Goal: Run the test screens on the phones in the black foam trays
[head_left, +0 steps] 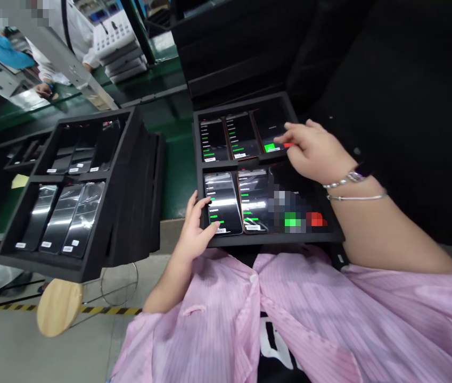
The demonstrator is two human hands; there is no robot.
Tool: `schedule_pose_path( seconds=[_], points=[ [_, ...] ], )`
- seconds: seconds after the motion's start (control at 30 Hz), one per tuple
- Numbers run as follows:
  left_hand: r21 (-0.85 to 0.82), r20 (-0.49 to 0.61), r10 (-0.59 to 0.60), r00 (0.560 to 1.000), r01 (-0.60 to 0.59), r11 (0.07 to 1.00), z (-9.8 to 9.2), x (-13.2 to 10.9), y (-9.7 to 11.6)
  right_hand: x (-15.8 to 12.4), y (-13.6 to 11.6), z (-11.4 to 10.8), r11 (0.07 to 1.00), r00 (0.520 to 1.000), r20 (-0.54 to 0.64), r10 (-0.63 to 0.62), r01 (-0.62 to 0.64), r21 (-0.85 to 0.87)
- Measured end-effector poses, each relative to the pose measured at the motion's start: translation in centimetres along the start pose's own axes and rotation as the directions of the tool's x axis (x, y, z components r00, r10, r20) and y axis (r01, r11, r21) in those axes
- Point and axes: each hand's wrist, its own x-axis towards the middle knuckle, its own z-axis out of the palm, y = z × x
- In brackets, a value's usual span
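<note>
Six phones (253, 196) are lying in a black tray (269, 239); I'm seeing the person's right hand (313, 151), grip loose and apart, pointing at the upper-right screen (266, 126), while the left hand (196, 230) is resting, thumb and fingers spread, on the lower-left phone (226, 205)

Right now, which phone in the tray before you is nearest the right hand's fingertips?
The back row's rightmost phone: the right hand is over its lower end, where a green block shows. Its two row neighbours display text lists.
</note>
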Motion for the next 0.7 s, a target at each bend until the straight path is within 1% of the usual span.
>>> schedule_pose_path(
  seconds=[0.07,0.1,0.13,0.17,0.23,0.3,0.4,0.43,0.5,0.6,0.63,0.67,0.7],
  points=[
    [0.001,0.001,-0.002,1.0,0.002,1.0,0.0,-0.1,0.1,-1.9,-2.0,-2.5,0.994,0.987,-0.159,-0.038,0.055,0.099],
    [-0.003,0.006,0.0,1.0,0.0,1.0,-0.1,-0.1,0.1,-3.1,-3.0,-3.8,0.989,0.978,-0.2,-0.057,0.083,0.125],
    [-0.008,0.013,0.003,1.0,-0.003,1.0,-0.1,-0.1,0.2,-4.3,-3.7,-5.0,0.985,0.981,-0.173,-0.089,0.112,0.13],
    [-0.014,0.02,0.003,1.0,-0.003,1.0,-0.2,-0.1,0.2,-5.5,-4.2,-6.0,0.982,0.985,-0.117,-0.126,0.14,0.124],
    [-0.021,0.024,-0.003,1.0,0.003,1.0,-0.2,0.0,0.2,-8.1,-4.3,-7.0,0.979,0.982,0.032,-0.187,0.183,0.088],
    [-0.031,0.02,-0.013,1.0,0.013,0.999,-0.1,0.1,0.1,-10.4,-3.5,-6.5,0.985,0.975,0.14,-0.174,0.171,0.033],
    [-0.078,-0.001,-0.027,1.0,0.027,0.997,0.2,0.2,-0.1,-13.1,-1.9,-4.3,0.994,0.977,0.209,-0.034,0.055,-0.096],
    [-0.103,-0.014,-0.033,0.999,0.031,0.994,0.3,0.1,-0.2,-13.6,-1.5,-3.6,0.991,0.977,0.211,0.016,0.012,-0.13],
    [-0.159,-0.037,-0.049,0.998,0.043,0.986,0.5,-0.4,-0.1,-14.4,-0.9,-2.6,0.987,0.981,0.177,0.076,-0.05,-0.15],
    [-0.235,-0.04,-0.098,0.994,0.087,0.968,0.6,-1.5,0.3,-14.7,-0.1,-2.1,0.987,0.983,0.094,0.155,-0.149,-0.067],
    [-0.255,-0.034,-0.119,0.992,0.106,0.961,0.7,-1.8,0.4,-14.7,0.2,-2.0,0.977,0.975,0.069,0.212,-0.21,-0.029],
    [-0.273,-0.032,-0.137,0.99,0.123,0.954,0.8,-2.1,0.6,-14.7,0.7,-2.0,0.958,0.955,0.071,0.287,-0.287,-0.001],
    [-0.289,-0.031,-0.151,0.988,0.136,0.948,0.8,-2.3,0.7,-14.7,1.1,-1.9,0.929,0.926,0.084,0.368,-0.371,0.017]
  ],
)
